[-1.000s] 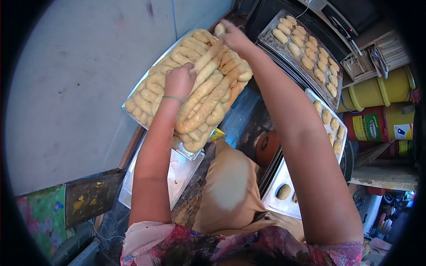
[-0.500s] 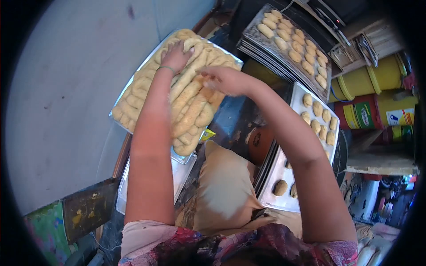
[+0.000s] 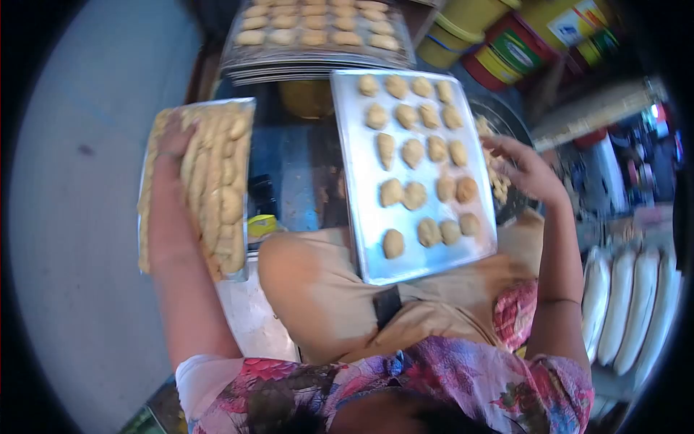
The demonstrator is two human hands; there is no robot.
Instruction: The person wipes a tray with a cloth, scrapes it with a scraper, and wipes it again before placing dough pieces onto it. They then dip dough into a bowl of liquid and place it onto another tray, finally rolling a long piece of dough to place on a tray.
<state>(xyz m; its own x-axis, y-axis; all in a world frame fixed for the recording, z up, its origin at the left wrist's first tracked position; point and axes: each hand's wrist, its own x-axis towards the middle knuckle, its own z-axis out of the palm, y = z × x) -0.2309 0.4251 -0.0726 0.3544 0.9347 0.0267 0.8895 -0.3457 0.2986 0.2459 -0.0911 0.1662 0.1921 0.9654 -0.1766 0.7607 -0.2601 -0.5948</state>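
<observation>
My left hand [image 3: 176, 137] lies with fingers spread on long, rope-like dough rolls [image 3: 210, 173], packed closely in a metal tray [image 3: 250, 105] at the left. My right hand [image 3: 526, 168] hangs just beyond the right edge of a second metal tray [image 3: 365, 253], with its fingers apart and nothing visible in them. That tray carries rows of small rounded dough pieces [image 3: 412, 152] and rests near my lap. Under the right hand is a dark round pan [image 3: 517, 206] with small pale pieces [image 3: 499, 184] in it, partly hidden by the hand and the tray.
A stack of trays [image 3: 318, 71] bearing oval dough pieces [image 3: 314, 37] stands at the back. Yellow and red buckets [image 3: 506, 50] are at the back right. Long pale rolls [image 3: 636, 307] lie at the far right. A yellow packet [image 3: 262, 224] sits beside the left tray; a wall [image 3: 87, 181] borders the left.
The view has swung right. My right hand has left the dough rolls at the left and moved across to the dark pan. The left hand still rests on the rolls.
</observation>
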